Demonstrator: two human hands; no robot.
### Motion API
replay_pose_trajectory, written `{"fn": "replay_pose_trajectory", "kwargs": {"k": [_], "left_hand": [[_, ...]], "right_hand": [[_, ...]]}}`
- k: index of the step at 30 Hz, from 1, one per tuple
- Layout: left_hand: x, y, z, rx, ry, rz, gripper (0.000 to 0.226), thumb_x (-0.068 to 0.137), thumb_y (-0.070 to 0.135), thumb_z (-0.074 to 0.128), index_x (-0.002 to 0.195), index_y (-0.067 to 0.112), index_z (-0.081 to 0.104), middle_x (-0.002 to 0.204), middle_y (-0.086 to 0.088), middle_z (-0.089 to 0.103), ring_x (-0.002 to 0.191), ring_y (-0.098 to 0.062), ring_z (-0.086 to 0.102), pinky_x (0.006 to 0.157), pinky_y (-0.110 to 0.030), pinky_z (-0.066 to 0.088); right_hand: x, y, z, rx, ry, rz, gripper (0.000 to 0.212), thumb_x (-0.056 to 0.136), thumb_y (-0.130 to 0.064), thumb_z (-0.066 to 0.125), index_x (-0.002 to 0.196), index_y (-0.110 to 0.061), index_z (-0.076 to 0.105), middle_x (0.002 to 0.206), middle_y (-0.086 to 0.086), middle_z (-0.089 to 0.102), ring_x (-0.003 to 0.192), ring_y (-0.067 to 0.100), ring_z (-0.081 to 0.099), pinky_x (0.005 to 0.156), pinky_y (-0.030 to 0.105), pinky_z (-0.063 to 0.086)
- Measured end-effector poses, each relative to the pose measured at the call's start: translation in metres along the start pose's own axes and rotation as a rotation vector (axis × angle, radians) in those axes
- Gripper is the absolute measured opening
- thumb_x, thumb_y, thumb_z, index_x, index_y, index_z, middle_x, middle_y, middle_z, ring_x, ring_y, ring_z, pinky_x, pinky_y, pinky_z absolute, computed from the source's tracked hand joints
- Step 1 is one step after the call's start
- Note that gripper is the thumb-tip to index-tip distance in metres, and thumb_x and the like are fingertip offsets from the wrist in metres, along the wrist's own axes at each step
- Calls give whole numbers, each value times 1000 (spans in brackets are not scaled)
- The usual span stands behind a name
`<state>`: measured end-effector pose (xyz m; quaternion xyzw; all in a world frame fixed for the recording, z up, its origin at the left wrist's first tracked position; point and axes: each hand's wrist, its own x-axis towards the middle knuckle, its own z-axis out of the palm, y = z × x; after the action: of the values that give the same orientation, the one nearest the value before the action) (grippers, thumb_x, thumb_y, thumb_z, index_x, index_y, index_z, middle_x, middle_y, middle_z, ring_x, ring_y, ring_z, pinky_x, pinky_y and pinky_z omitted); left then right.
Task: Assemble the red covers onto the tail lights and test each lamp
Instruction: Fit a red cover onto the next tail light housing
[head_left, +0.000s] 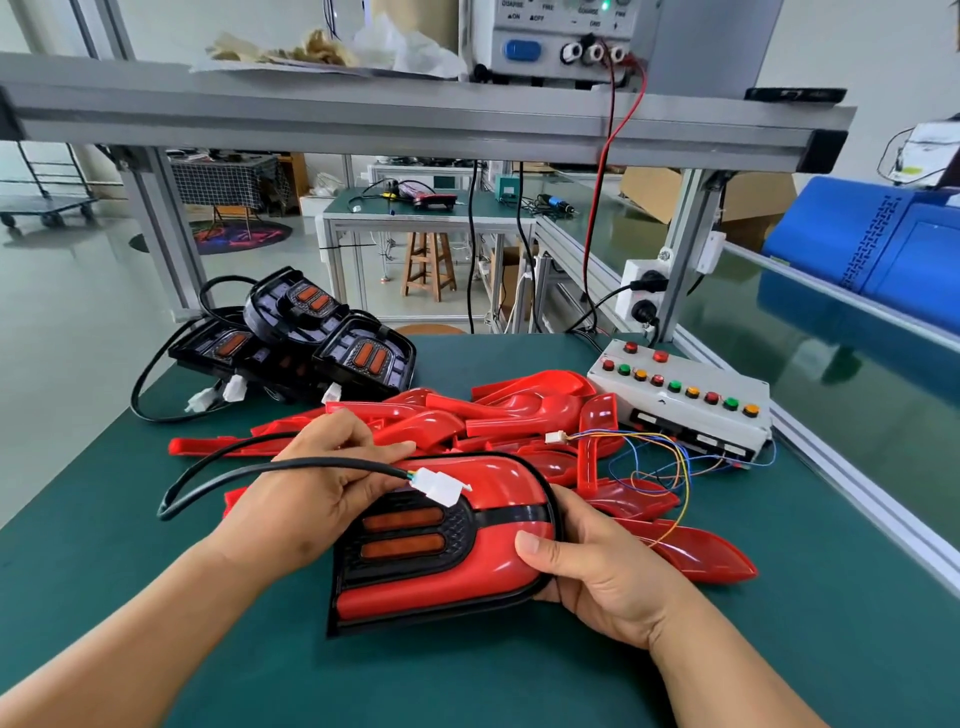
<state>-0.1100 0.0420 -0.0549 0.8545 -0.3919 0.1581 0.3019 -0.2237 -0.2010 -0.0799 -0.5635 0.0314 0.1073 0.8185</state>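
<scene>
A tail light (447, 561) with a red cover fitted on its black housing lies in front of me on the green mat. My left hand (311, 493) grips its upper left edge, fingers curled over the top. Gripping the right end is my right hand (597, 577), thumb on the red cover. The lamp's black cable (218, 478) loops over my left hand and ends in a white connector (439, 486) lying on the cover. Loose red covers (509, 415) are piled behind. Bare black tail lights (311, 338) sit at the back left.
A white test box (685, 400) with coloured buttons stands at the right, its thin coloured wires ending in a small white plug (555, 437) on the red pile. A power supply (561, 36) sits on the shelf above. The aluminium frame rail (857, 493) borders the mat on the right.
</scene>
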Motion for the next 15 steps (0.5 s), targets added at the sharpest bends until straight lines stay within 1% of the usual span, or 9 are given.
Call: {"fn": "replay_pose_trajectory", "kwargs": {"k": [2,4,5,7,8,10,11,13,15], "left_hand": [[-4,0,5,-47,3,-3,35,91,59,46,120,46,60,97,21,47,93,-1,48,83,-8,37],[-7,-1,8,-100,-19,-31,31,93,55,47,122,48,56,106,23,53,102,3,51,89,-4,35],[-7,-2,9,-110,-30,-39,32,93,57,45,121,47,55,108,23,56,104,3,53,91,-6,37],[-9,-3,8,-131,-34,-43,39,90,66,39,119,46,56,106,22,60,103,4,57,91,-10,41],[-9,-3,7,-147,-26,-39,46,88,70,35,119,45,58,105,23,60,103,5,56,89,-8,40],[-10,-1,5,-153,-13,-13,53,88,72,31,122,41,59,105,24,59,102,8,55,87,-3,38],[-10,1,4,-148,-14,3,53,89,71,31,123,40,59,105,24,59,102,8,55,86,-3,37],[-10,3,4,-147,-6,33,48,92,65,35,122,38,62,107,22,60,102,7,56,86,-4,39],[-10,3,7,-170,16,11,35,95,51,46,116,34,68,107,20,63,104,5,58,89,-7,40]], "right_hand": [[0,0,1,19,-5,-15,60,76,-1,65,132,-14,49,118,14,70,102,28,69,79,36,58],[-1,1,1,33,-3,-19,60,77,-1,66,132,-15,50,121,15,68,105,29,68,82,37,58],[-1,1,2,40,1,-21,60,77,-3,69,133,-15,50,122,15,68,106,30,67,83,38,58],[0,0,4,50,28,-18,59,77,-17,77,131,-14,53,123,16,67,107,30,67,86,42,57],[2,-1,6,50,65,-9,57,77,-29,77,128,-13,58,122,15,67,107,30,67,88,45,57],[7,-5,12,33,181,19,48,81,-48,66,115,-14,71,117,13,71,107,28,68,89,46,57],[10,-7,15,19,245,38,47,82,-51,62,109,-15,74,113,11,72,104,27,70,90,46,56],[17,-11,19,7,332,61,44,84,-50,62,104,-13,76,107,10,74,99,27,72,94,48,53],[21,-14,22,3,373,66,37,86,-44,65,99,-12,77,102,10,75,93,27,73,90,45,55]]}}
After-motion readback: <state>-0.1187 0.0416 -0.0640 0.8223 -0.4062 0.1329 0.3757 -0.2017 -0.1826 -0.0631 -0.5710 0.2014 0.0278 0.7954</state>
